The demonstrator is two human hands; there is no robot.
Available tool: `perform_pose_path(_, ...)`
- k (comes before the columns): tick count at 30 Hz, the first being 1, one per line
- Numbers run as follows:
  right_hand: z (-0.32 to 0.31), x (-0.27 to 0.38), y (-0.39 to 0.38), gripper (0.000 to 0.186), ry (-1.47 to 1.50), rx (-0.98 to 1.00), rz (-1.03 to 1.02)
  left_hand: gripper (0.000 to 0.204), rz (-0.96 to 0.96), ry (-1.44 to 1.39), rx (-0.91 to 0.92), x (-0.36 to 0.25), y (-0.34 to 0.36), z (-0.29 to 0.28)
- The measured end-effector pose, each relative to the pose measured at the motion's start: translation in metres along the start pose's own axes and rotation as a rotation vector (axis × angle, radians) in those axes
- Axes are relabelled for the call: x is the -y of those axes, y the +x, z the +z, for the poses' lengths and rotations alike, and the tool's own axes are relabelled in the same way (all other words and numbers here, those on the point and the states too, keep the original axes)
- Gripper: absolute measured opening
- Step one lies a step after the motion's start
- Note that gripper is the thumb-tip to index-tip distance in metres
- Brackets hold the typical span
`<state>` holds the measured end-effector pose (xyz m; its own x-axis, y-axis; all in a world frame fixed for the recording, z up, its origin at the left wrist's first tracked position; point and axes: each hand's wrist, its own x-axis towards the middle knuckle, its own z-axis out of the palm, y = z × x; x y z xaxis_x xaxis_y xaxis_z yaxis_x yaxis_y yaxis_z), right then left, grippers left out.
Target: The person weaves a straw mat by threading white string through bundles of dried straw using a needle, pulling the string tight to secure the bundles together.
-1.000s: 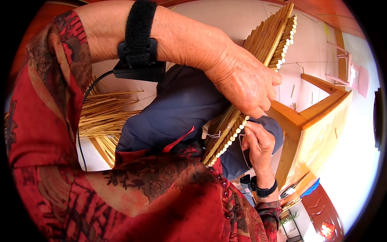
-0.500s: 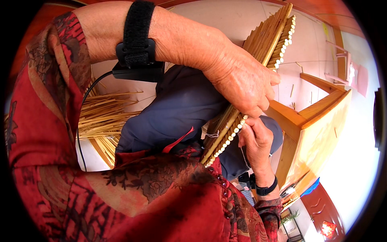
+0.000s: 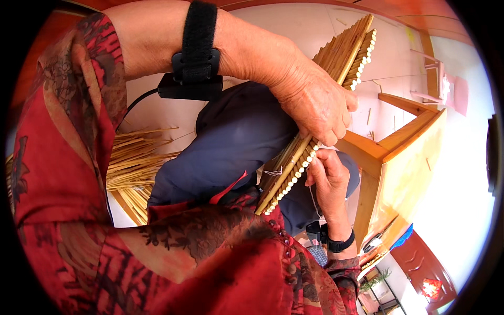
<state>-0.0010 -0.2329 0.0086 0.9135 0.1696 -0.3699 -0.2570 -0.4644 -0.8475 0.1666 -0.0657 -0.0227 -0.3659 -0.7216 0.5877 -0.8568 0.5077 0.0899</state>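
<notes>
A panel of tan plant stalks [image 3: 341, 50], laid side by side, slants across my lap. Its pale cut ends make a stepped row along the right edge, and a thicker stalk runs lengthwise over it. My left hand [image 3: 317, 107] is closed around the panel near its middle, with the fingers curled over the edge. Just below, my right hand [image 3: 332, 176] is beside the cut ends, its fingertips pinched together. A thin white thread [image 3: 314, 198] hangs by those fingers; its upper end is hidden. Another loose thread end [image 3: 273, 172] lies on the panel's near part.
Loose stalks [image 3: 139, 163] lie piled on the floor at left. A wooden stool or small table [image 3: 404, 163] stands at right, with scissors [image 3: 374, 242] near its lower edge. A pink chair [image 3: 455, 94] is farther off. Bits of stalk litter the floor.
The panel and both hands have shifted slightly left in view. My right hand has come a little lower, away from the left hand's fingers, which it was touching or nearly touching.
</notes>
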Motion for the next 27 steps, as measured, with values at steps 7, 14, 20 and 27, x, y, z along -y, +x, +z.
perform_pose_path(7,-0.003,0.000,-0.003,0.005,0.024,-0.043,0.013,0.008,0.031,-0.087,0.041,0.012,0.007,0.001)
perform_pose_path(14,-0.003,0.002,-0.008,0.005,-0.046,-0.090,0.011,0.009,0.061,-0.018,0.007,0.014,0.012,0.007)
perform_pose_path(20,0.002,0.002,-0.007,0.003,-0.018,-0.144,0.037,0.016,0.054,0.000,0.110,0.017,0.012,0.006)
perform_pose_path(27,0.008,0.002,-0.007,0.006,0.051,-0.136,0.061,0.011,0.073,-0.030,-0.080,0.015,0.012,0.010)
